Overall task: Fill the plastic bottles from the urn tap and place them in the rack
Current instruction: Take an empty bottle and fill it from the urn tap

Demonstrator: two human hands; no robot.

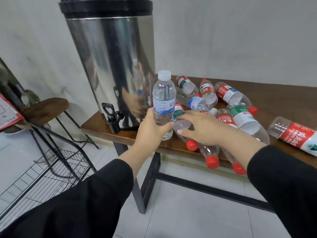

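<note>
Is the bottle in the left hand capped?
Capped: a white cap sits on the upright bottle the left hand grips.

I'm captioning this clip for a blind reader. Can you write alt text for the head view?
The left hand holds a capped, blue-labelled bottle upright beside a steel urn, while the right hand rests on a heap of bottles lying on a wooden table. A wire rack stands lower left.

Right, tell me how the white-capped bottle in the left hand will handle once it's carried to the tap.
The white-capped bottle looks clear and empty, so probably very light. Its thin ribbed walls may dent where the left hand grips low. Its cap is on, so it must come off before filling.
</note>
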